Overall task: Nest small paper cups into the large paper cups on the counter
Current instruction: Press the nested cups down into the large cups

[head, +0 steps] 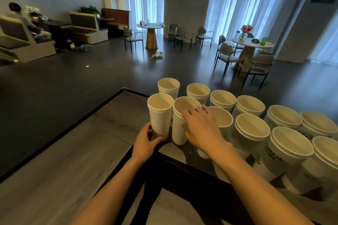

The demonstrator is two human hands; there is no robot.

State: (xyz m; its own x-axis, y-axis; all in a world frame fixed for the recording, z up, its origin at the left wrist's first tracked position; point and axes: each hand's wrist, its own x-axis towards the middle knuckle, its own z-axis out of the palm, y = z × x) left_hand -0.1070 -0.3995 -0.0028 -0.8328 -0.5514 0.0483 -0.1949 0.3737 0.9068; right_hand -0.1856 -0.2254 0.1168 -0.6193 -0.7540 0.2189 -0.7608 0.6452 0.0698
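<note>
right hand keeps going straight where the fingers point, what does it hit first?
Probably the tall cup its fingertips already overlap at the rim: the right hand points forward-left at it. Contact can't be confirmed; depth is unclear.

Your one head-worn wide-angle view looks forward and down from close above the counter [113, 126], taking in both forearms at the bottom edge and the room's tables and curtained windows far beyond.

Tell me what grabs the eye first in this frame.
A crowd of white paper cups fills the right side of the counter, most showing double rims. At its left end, the left hand grips the base of a tall cup, while the right hand rests over the neighbouring cup.
</note>
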